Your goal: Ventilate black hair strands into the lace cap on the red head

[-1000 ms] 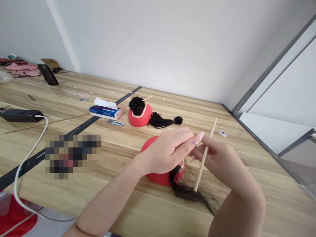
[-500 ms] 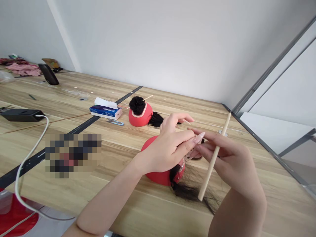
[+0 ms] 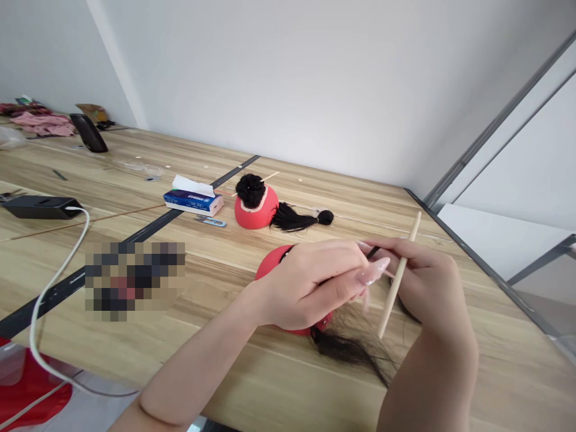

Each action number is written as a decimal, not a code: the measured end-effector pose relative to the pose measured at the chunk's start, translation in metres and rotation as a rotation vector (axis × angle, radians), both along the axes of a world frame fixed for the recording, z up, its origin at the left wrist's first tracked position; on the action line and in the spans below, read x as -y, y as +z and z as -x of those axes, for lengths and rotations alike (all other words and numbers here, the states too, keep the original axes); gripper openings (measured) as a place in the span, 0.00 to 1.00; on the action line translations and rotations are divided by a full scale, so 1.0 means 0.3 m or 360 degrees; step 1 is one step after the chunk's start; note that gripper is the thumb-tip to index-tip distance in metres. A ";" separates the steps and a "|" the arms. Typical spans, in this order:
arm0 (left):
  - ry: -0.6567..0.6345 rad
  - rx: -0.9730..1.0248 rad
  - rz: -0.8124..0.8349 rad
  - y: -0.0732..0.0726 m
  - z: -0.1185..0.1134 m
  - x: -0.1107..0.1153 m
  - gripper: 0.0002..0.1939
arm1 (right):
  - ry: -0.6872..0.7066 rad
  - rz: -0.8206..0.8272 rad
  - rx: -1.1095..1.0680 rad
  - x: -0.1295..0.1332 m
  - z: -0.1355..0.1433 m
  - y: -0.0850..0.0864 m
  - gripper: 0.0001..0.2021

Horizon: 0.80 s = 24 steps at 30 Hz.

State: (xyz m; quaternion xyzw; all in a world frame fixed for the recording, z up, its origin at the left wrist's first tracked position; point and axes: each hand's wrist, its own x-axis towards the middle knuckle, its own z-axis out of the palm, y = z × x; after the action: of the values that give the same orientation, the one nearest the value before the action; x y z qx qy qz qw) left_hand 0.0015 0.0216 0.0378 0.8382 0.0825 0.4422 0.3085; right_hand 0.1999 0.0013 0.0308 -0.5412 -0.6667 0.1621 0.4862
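Observation:
My left hand [image 3: 324, 279] is over the near red dome [image 3: 275, 261], its fingers curled and thumb pressed in, closed on a strand of dark hair [image 3: 372, 252]. That strand spans the small space between both hands. To the right, my right hand [image 3: 427, 279] is closed around a pale wooden stick [image 3: 399, 275], which slants up and away; its fingertips are near the strand and partly hidden. Loose dark hair [image 3: 348, 351] trails from the dome onto the table below my hands. Most of the dome's top is covered by my left hand.
Farther back is a second red dome [image 3: 256, 219] with a black hair bun and a tied hair bundle [image 3: 297, 217] beside it. A tissue pack [image 3: 193, 203] and blue thread snips [image 3: 211, 221] lie left of it. A black device [image 3: 42, 208] with a white cable [image 3: 40, 300] is at left.
My left hand's fingers have gone from stretched out to curled in, with a dark strand now showing between the hands. The tied end of the far hair bundle has come into sight.

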 end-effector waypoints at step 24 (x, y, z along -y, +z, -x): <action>0.0491 -0.0006 -0.0113 -0.009 0.031 -0.031 0.17 | -0.0606 0.0105 -0.0215 -0.041 -0.146 -0.062 0.10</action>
State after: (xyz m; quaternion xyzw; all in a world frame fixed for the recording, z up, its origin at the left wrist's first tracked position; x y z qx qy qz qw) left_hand -0.0077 0.0309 0.0350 0.8267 0.1952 0.4854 0.2069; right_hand 0.2437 0.0136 0.0122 -0.6609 -0.5126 0.1249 0.5337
